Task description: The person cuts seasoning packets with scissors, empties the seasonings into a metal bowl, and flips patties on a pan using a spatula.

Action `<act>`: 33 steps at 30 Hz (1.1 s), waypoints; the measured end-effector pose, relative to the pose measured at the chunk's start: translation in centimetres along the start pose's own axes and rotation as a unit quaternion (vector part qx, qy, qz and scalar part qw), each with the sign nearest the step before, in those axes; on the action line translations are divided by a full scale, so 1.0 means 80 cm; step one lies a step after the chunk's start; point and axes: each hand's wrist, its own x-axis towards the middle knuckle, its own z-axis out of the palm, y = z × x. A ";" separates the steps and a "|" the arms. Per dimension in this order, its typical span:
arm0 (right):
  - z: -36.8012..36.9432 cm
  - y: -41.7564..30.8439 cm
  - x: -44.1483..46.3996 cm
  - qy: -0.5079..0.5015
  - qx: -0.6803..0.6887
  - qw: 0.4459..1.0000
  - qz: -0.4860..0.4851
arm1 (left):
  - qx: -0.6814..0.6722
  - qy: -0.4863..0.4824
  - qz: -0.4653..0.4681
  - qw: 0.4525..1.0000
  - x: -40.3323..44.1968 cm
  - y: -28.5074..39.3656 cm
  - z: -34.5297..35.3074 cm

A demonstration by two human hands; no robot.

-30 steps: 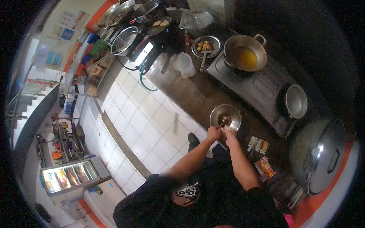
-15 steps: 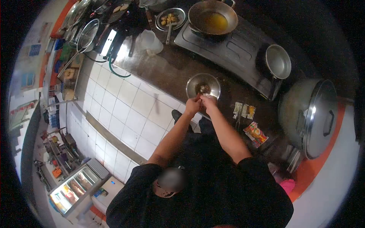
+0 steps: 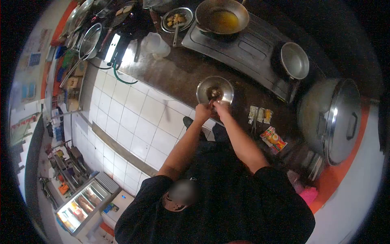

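Note:
A shiny metal bowl (image 3: 198, 87) stands on the dark counter, with a small heap of brownish and pale contents at its bottom. My left hand (image 3: 203, 110) is closed at the bowl's near rim. Right beside it, my right hand (image 3: 222, 108) is also closed, its fingers meeting those of the left over the near side of the bowl. Whatever they pinch between them is too small and dark to name. To the right of the bowl lie opened sachets (image 3: 265, 115), a pair of scissors (image 3: 254, 122) and a red and yellow packet (image 3: 274, 140).
Behind the bowl is a gas stove (image 3: 227, 46) carrying a wok (image 3: 203, 16) with yellow oil and a small saucepan (image 3: 295, 61). A big lidded pot (image 3: 313, 118) stands at right. Further left are a plastic jug (image 3: 156, 45) and a plate of food (image 3: 187, 25) with a spatula.
The view has shifted slightly, so the counter things sit a little higher and further left. Both hands stay together at the bowl's near rim, with only small finger movement.

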 end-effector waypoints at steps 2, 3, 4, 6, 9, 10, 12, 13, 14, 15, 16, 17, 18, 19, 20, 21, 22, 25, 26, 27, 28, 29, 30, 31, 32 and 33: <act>-0.002 -0.008 -0.008 0.010 -0.020 0.999 -0.028 | -0.017 0.027 0.026 0.999 0.008 -0.017 0.014; -0.001 -0.009 -0.011 0.025 -0.025 0.998 -0.052 | -0.024 0.037 0.002 0.999 0.013 -0.024 0.022; -0.001 -0.007 -0.011 0.042 -0.031 0.996 -0.075 | -0.031 0.047 -0.023 0.998 0.016 -0.026 0.026; -0.004 -0.007 -0.009 0.033 -0.103 0.991 -0.073 | -0.045 0.057 -0.053 0.996 0.019 -0.032 0.036; -0.009 -0.022 -0.024 0.032 -0.160 0.981 -0.101 | -0.050 0.076 -0.051 0.995 0.018 -0.024 0.036; -0.009 -0.027 -0.031 0.034 -0.170 0.978 -0.114 | -0.039 0.091 -0.037 0.994 0.013 -0.008 0.027; -0.004 -0.014 -0.029 0.077 -0.177 0.963 -0.189 | -0.016 0.105 -0.014 0.994 0.009 0.001 0.025; -0.003 -0.012 -0.030 0.098 -0.180 0.952 -0.226 | -0.006 0.106 -0.004 0.994 0.012 -0.002 0.028; -0.004 -0.012 -0.030 0.094 -0.185 0.951 -0.228 | 0.005 0.107 0.006 0.994 0.015 -0.005 0.030; -0.004 -0.011 -0.030 0.091 -0.190 0.950 -0.230 | 0.003 0.111 0.009 0.994 0.019 -0.008 0.033; -0.005 -0.011 -0.029 0.087 -0.194 0.949 -0.232 | 0.000 0.115 0.011 0.993 0.021 -0.009 0.034; -0.005 -0.009 -0.029 0.088 -0.187 0.950 -0.232 | -0.002 0.120 0.014 0.993 0.023 -0.011 0.035; -0.005 -0.008 -0.029 0.090 -0.180 0.952 -0.233 | 0.012 0.125 0.024 0.992 0.023 -0.012 0.037; -0.005 -0.013 -0.033 0.092 -0.172 0.953 -0.232 | 0.027 0.130 0.035 0.991 0.022 -0.010 0.038; -0.007 -0.018 -0.037 0.076 -0.177 0.958 -0.211 | 0.042 0.133 0.046 0.989 0.021 -0.005 0.037; -0.011 -0.022 -0.041 0.061 -0.183 0.963 -0.190 | 0.030 0.121 0.022 0.992 0.025 -0.010 0.040; -0.014 -0.027 -0.045 0.046 -0.188 0.967 -0.168 | 0.018 0.108 -0.002 0.994 0.034 -0.031 0.049; -0.005 0.021 -0.011 0.110 -0.136 0.960 -0.218 | 0.095 0.066 -0.058 0.992 0.049 -0.060 0.062; -0.008 0.019 -0.009 0.099 -0.150 0.967 -0.178 | 0.140 0.062 -0.046 0.987 0.050 -0.064 0.061; -0.014 0.017 -0.006 0.089 -0.163 0.973 -0.139 | 0.184 0.060 -0.033 0.981 0.050 -0.068 0.059; -0.022 0.003 -0.013 0.081 -0.175 0.976 -0.099 | 0.228 0.065 0.009 0.971 0.042 -0.063 0.049; -0.030 -0.010 -0.022 0.077 -0.114 0.985 -0.107 | 0.218 0.058 0.024 0.974 0.037 -0.059 0.039; -0.037 -0.024 -0.036 0.076 -0.053 0.989 -0.115 | 0.208 0.051 0.039 0.976 0.032 -0.055 0.030; -0.048 -0.031 -0.041 0.081 -0.051 0.990 -0.100 | 0.114 0.020 -0.017 0.993 0.020 -0.029 0.010; -0.058 -0.039 -0.046 0.085 -0.048 0.992 -0.085 | 0.022 0.001 -0.078 0.997 0.007 -0.002 -0.011; -0.072 -0.024 -0.033 0.094 -0.013 0.989 -0.114 | -0.100 -0.030 -0.180 0.978 -0.014 0.043 -0.043</act>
